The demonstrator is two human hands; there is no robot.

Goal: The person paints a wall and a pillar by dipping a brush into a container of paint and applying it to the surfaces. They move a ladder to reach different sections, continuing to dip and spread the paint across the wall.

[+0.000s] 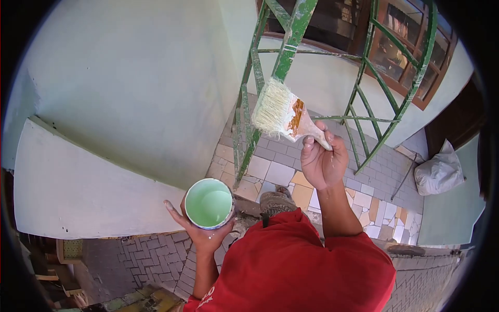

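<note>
A wide paintbrush (pixel 291 115) with pale, paint-coated bristles is pinched by its handle in my right hand (pixel 326 161). Its bristles point up and to the left, in front of the green scaffold. Below and to the left, my left hand (pixel 204 233) is wrapped around a paint can (pixel 210 204) from underneath, the thumb side spread outward. Light green paint (pixel 215 205) shows inside the can. The brush and the can are well apart.
Green metal scaffolding (pixel 300 34) stands ahead on the tiled floor (pixel 275 174). A pale wall (pixel 130 83) and a low white wall (pixel 78 182) lie to the left. A brown-framed window (pixel 410 47) is beyond. A white sack (pixel 440 169) sits at the right.
</note>
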